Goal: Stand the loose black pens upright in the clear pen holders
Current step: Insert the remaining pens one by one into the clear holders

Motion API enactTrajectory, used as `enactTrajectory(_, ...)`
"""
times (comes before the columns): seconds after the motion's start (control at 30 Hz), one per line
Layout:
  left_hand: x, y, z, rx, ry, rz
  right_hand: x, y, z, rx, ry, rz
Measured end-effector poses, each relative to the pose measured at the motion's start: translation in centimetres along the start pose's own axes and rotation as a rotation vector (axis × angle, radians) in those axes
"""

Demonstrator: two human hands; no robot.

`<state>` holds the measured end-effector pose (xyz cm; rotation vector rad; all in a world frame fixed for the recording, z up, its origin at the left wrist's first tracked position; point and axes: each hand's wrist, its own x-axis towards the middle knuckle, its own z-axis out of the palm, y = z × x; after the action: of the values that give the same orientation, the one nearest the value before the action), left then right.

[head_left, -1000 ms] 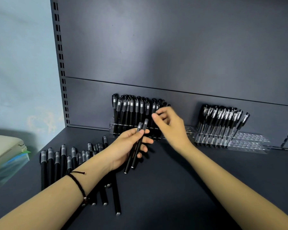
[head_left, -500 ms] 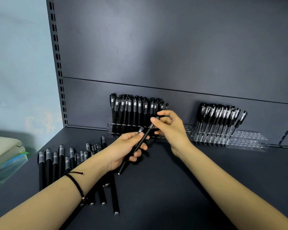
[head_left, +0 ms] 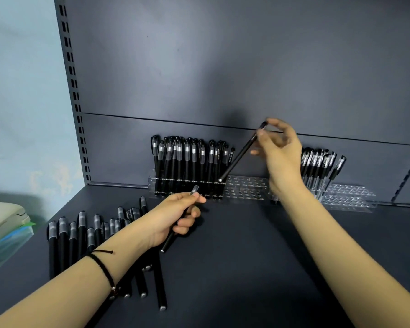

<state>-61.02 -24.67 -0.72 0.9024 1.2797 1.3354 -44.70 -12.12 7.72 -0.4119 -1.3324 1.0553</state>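
My right hand [head_left: 279,152] pinches one black pen [head_left: 240,156] by its cap end, tilted, with its lower tip just above the left clear pen holder [head_left: 246,189]. That holder's left part is packed with upright black pens [head_left: 189,159]. My left hand [head_left: 175,214] grips a second black pen [head_left: 175,235] over the shelf, cap end up. Several loose black pens [head_left: 81,235] lie side by side on the dark shelf at the left, partly hidden under my left forearm. A second clear holder [head_left: 348,197] at the right carries another cluster of upright pens [head_left: 320,164].
The dark shelf surface [head_left: 246,268] stretches between my arms. A slotted upright rail [head_left: 74,95] and dark back panel rise behind the holders. A pale box with a blue-green sheet [head_left: 5,223] sits at the far left edge.
My right hand took one of the two pens from my left hand and lifted it up and right toward the left holder. The left hand now holds a single pen.
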Motion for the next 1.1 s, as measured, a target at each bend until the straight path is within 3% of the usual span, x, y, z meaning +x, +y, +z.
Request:
enactTrajectory(0.1,0.0,0.1,-0.1,0.020,0.001,-0.016,2.0,0.5,-0.6,-0.244,0.068,-0.138)
enactTrajectory(0.33,-0.2,0.3,-0.2,0.033,-0.009,-0.033,3.1,3.2,0.0,-0.546,-0.053,-0.185)
enactTrajectory(0.7,0.2,0.4,-0.3,-0.066,-0.011,-0.108,3.7,3.4,-0.6,-0.569,-0.045,-0.164)
enactTrajectory(0.9,0.0,0.5,-0.2,-0.053,-0.019,-0.108,3.2,3.5,-0.8,-0.554,-0.120,-0.174)
enactTrajectory(1.1,-0.2,0.5,-0.2,-0.062,-0.044,-0.087,3.2,4.9,-0.9,-0.715,-0.247,-0.153)
